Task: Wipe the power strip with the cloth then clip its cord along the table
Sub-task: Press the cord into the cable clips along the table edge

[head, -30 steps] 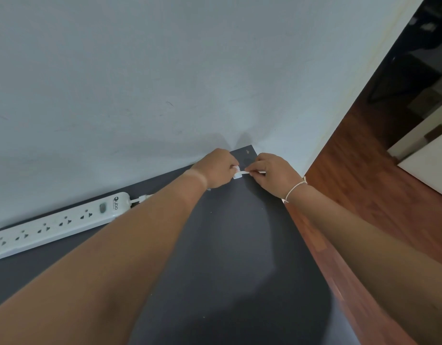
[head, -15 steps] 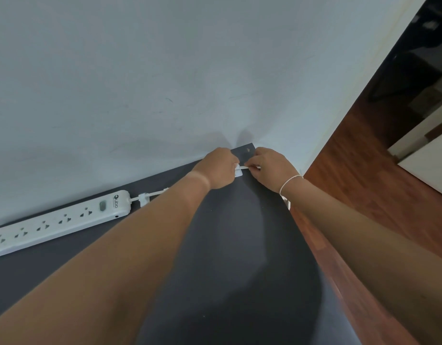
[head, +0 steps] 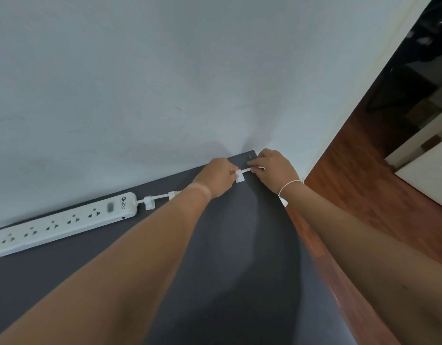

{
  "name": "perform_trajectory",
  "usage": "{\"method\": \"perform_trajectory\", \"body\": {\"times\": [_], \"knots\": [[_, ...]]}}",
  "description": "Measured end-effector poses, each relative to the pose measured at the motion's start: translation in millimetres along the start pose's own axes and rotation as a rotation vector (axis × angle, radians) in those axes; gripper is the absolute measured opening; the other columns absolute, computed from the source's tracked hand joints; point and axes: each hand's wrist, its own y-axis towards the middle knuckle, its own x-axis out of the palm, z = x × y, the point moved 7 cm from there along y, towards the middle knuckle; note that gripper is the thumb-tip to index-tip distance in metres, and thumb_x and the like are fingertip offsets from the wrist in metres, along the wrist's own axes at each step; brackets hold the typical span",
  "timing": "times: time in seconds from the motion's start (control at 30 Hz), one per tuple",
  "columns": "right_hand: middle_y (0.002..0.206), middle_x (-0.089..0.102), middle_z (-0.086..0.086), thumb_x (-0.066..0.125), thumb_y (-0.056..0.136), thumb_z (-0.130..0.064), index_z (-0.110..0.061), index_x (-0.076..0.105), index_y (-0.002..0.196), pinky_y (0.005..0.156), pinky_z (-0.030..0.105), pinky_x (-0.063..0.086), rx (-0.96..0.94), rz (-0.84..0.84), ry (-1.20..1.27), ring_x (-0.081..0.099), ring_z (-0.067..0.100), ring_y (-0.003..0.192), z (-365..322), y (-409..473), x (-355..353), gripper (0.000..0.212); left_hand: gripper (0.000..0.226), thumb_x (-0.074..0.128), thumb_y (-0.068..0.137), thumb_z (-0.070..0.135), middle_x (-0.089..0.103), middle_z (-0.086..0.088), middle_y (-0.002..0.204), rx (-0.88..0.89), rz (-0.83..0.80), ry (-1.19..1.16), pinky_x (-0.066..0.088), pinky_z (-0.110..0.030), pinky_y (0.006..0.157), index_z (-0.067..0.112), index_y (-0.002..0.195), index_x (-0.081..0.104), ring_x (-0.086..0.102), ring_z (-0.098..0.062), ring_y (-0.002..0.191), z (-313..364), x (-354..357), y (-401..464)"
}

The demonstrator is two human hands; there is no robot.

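Note:
A white power strip (head: 65,224) lies along the wall on the dark grey table (head: 239,270). Its white cord (head: 161,195) runs right through a small white clip (head: 149,202), then passes behind my left wrist. Near the table's far right corner, a second white clip (head: 240,176) sits between my hands. My left hand (head: 218,179) pinches at that clip from the left. My right hand (head: 273,170) pinches the cord just right of it. No cloth is in view.
A pale wall (head: 165,83) rises directly behind the table. The table's right edge drops to a reddish wooden floor (head: 364,190). White furniture (head: 429,175) stands at the far right, with a dark doorway (head: 419,70) above it.
The view has shifted slightly, so more of the cord and the first clip beside the power strip now show. Both hands stay at the corner clip, fingers working the cord.

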Motion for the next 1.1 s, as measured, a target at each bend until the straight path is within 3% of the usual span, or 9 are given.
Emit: {"method": "perform_trajectory", "body": {"times": [0.07,0.13,0.23,0.3,0.43,0.77,1.1], "knots": [[0.116,0.057,0.011,0.051,0.092,-0.019,-0.017,0.060,0.122,0.094,0.034,0.041,0.041,-0.005,0.018,0.048,0.028,0.113,1,-4,-5,0.031,0.031,0.047,0.091,0.015,0.039,-0.002,0.058,-0.003,0.005,0.059,0.028,-0.030,0.054,0.010,0.060,0.042,0.042,-0.027,0.065,-4,-3,-8],[0.117,0.057,0.010,0.050,0.092,-0.019,-0.018,0.058,0.124,0.096,0.035,0.042,0.061,-0.007,0.024,0.048,0.027,0.114,-1,-8,-10,0.033,0.028,0.047,0.091,0.016,0.045,-0.006,0.068,-0.030,0.021,0.079,0.038,-0.036,0.062,0.006,0.066,0.044,0.047,-0.031,0.070,-13,-12,-21],[0.117,0.058,0.011,0.049,0.092,-0.017,-0.017,0.060,0.122,0.096,0.035,0.042,0.064,0.003,0.026,0.050,0.028,0.113,-10,-14,-19,0.032,0.027,0.046,0.094,0.019,0.058,-0.015,0.098,-0.083,0.055,0.092,0.046,-0.043,0.088,-0.004,0.096,0.060,0.055,-0.033,0.095,-36,-32,-44],[0.116,0.058,0.012,0.050,0.092,-0.016,-0.016,0.061,0.121,0.096,0.035,0.042,0.058,0.008,0.034,0.050,0.028,0.113,-22,-18,-23,0.031,0.035,0.046,0.095,0.023,0.057,-0.014,0.117,-0.116,0.082,0.116,0.043,-0.040,0.098,0.002,0.120,0.059,0.053,-0.030,0.111,-56,-48,-64],[0.116,0.058,0.010,0.053,0.091,-0.020,-0.016,0.060,0.121,0.095,0.033,0.041,-0.013,-0.032,0.045,0.050,0.027,0.113,-61,-26,-19,0.031,0.043,0.048,0.094,0.027,0.052,-0.009,0.135,-0.209,0.137,0.127,0.034,-0.033,0.109,0.011,0.134,0.050,0.045,-0.025,0.128,-104,-79,-113],[0.132,0.052,0.003,0.053,0.090,-0.028,-0.023,0.049,0.131,0.103,0.034,0.036,-0.221,-0.208,-0.006,0.044,0.023,0.124,-191,-40,39,0.041,0.065,0.057,0.087,0.027,0.034,-0.002,0.151,-0.459,0.074,0.232,0.031,-0.037,0.113,0.019,0.145,0.029,0.032,-0.023,0.138,-222,-124,-241],[0.145,0.041,-0.003,0.057,0.086,-0.030,-0.024,0.036,0.139,0.110,0.035,0.034,-0.245,-0.314,-0.068,0.039,0.020,0.132,-267,-29,104,0.057,0.069,0.058,0.086,0.027,0.035,0.000,0.150,-0.474,0.013,0.307,0.035,-0.036,0.111,0.020,0.146,0.026,0.034,-0.023,0.136,-295,-134,-273]]}}
